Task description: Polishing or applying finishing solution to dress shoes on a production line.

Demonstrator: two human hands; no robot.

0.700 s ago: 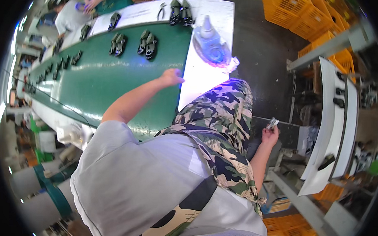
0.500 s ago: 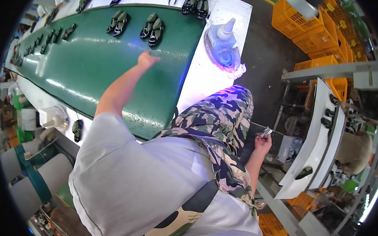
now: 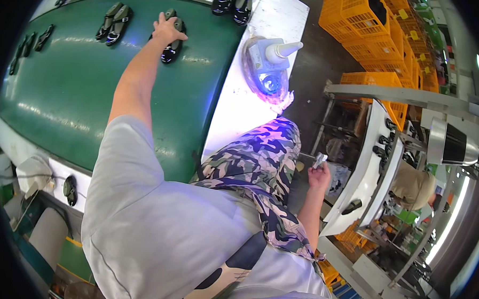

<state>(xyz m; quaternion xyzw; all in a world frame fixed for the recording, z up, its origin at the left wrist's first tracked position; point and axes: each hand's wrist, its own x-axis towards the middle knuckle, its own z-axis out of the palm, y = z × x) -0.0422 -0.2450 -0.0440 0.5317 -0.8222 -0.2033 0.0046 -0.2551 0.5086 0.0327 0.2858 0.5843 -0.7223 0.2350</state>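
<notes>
My left hand reaches over a pair of black shiny strap shoes on the green conveyor belt. Its fingers are spread across the shoes and cover part of them; whether they touch is hard to see. Left of it stands a second pair of black shoes. Low at my right side, my right hand is closed on a small shiny silvery piece, too small to tell its kind.
A white-nozzled bottle on a pale blue container stands on the white table edge. More black shoes sit at the far edge. Orange crates are stacked at the far right, beyond a metal frame and a white shelf with shoes.
My left hand has moved farther out, from short of the pair of shoes to over it. The shoes on the belt now appear farther left as the view shifts. My right hand still holds the silvery piece.
</notes>
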